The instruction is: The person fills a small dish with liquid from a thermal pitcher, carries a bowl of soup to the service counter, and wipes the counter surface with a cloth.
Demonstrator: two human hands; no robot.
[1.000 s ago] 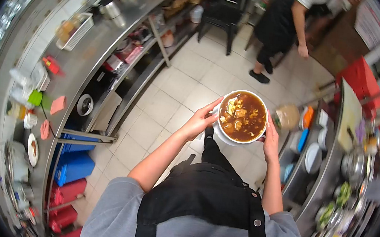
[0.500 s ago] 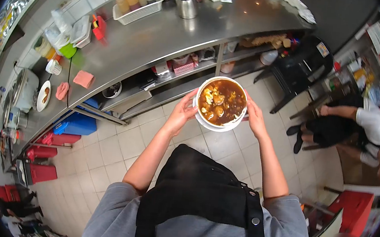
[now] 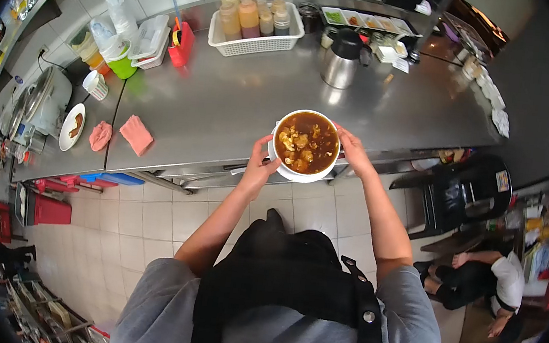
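A white bowl (image 3: 273,155) of thick brown soup (image 3: 321,158) is held level in front of me, on a white plate (image 3: 305,179) that shows below its rim. My left hand (image 3: 261,167) grips its left side, the thumb up by the rim. On the opposite side my right hand (image 3: 353,153) has its fingers around the bowl and plate; the undersides of both are hidden. In this view the bowl overlaps the front edge of the steel counter (image 3: 208,97).
On the counter stand a steel jug (image 3: 340,68), a white basket (image 3: 251,47) of sauce bottles, folded pink cloths (image 3: 136,135) and an oval plate (image 3: 67,140). A black chair (image 3: 466,192) stands at right. Beyond it a person (image 3: 471,276) sits.
I have come nearer the counter, still carrying the bowl in both hands. The bowl now overlaps the counter's edge, where before it was over the floor tiles.
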